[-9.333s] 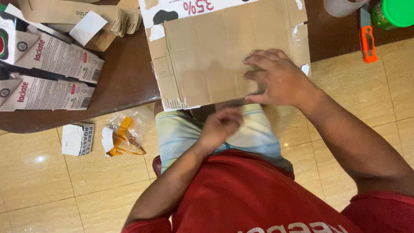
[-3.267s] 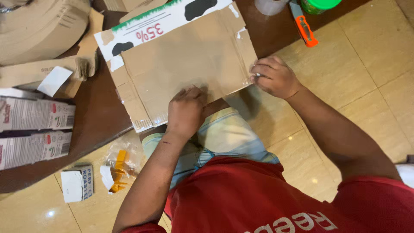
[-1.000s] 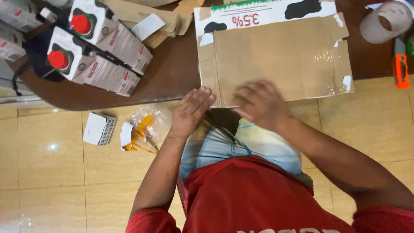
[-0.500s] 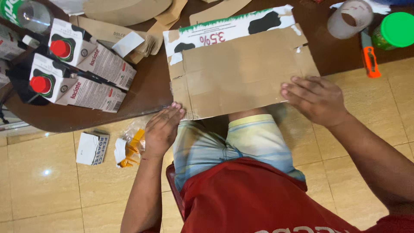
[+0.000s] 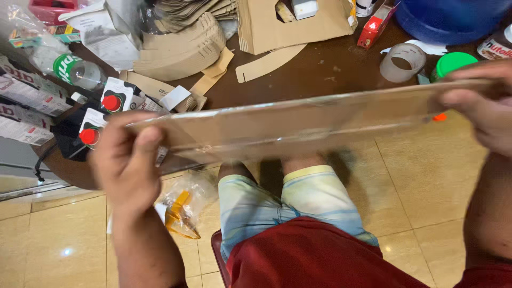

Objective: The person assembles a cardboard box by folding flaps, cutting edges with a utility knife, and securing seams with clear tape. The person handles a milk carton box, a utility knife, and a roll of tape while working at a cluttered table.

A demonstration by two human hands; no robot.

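Note:
A flattened brown cardboard sheet (image 5: 298, 125) hangs in the air in front of me, tilted almost edge-on and blurred. My left hand (image 5: 125, 162) grips its left end, thumb on top. At the far right my right hand (image 5: 480, 104) grips the other end. The sheet spans from one hand to the other above my lap and the near edge of the dark brown table (image 5: 320, 69).
On the table's left lie milk cartons with red caps (image 5: 109, 104) and a plastic bottle (image 5: 74, 69). Cardboard pieces (image 5: 186, 45) pile at the back. A tape roll (image 5: 400, 61), a green-lidded jar (image 5: 453, 61) and a blue tub (image 5: 448, 16) stand at right. A plastic bag (image 5: 184, 205) lies on the tiled floor.
The cardboard sheet lay flat on the table's edge; now both hands have lifted it by its ends and tilted it nearly edge-on. The view has swung up over the table.

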